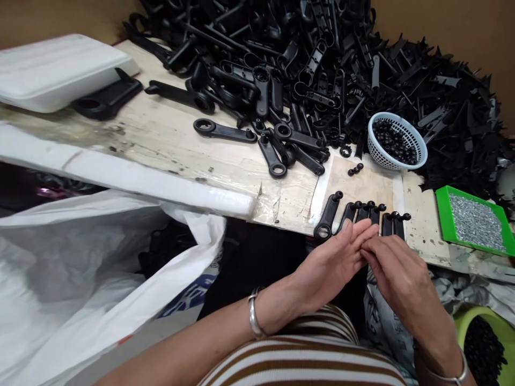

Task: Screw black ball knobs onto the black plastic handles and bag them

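My left hand [336,261] is turned palm up at the table's front edge, its fingers stretched out. Against those fingers, the fingertips of my right hand [402,271] are pinched together, and what they hold, if anything, is hidden. Just beyond both hands, several black plastic crank-shaped arms stand in a row along the edge; the leftmost black arm [329,214] shows a ring at its near end and a small knob at its far end. Behind the row lie a few small black knobs [355,170] on a taped board [374,187].
A light blue basket [378,155] of black knobs stands right of the board. Small metal pins fill a green tray [446,214] farther right. Black plastic parts [265,53] are heaped at the back. A white sack [100,268] hangs open at left; a yellow-green bucket [462,321] is lower right.
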Demonstrator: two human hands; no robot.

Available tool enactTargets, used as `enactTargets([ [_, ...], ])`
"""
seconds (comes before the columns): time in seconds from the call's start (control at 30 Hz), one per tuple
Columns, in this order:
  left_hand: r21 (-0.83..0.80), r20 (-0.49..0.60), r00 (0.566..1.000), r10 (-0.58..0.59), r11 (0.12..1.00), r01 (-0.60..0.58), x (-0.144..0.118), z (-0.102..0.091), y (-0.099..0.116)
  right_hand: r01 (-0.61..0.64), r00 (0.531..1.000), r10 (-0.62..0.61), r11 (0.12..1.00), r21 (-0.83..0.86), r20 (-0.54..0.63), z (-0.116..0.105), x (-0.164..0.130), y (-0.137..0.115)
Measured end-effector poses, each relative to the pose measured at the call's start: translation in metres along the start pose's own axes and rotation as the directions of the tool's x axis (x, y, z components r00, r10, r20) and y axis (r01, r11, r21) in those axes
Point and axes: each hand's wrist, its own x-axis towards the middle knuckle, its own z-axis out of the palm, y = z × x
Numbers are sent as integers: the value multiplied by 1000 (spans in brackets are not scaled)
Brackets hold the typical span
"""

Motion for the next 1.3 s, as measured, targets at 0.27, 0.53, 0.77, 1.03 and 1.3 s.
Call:
enactTargets([
  [0.27, -20, 56, 998, 1, 1000, 0, -1, -6, 1, -104, 990, 118, 980, 169, -77, -8, 11, 23],
  [0.53, 21, 47, 996, -77, 997, 76, -8, -11, -2, -211, 957, 252, 944, 254, -143, -11, 45, 66],
  [0.77, 49, 58, 989, -138, 990, 136, -7, -13, -3, -169, 975, 204, 939, 300, -88, -1, 61, 71],
  [1.03, 56, 58, 985, -165, 985, 162, -6, -13, -1, -176, 979, 200, 935, 309, -48, 7, 62, 74],
  [1.3, 86, 28, 983, -179, 981, 176, -8, -11, 2, -435, 822, 460, 888, 151, -336, -29, 33, 118],
])
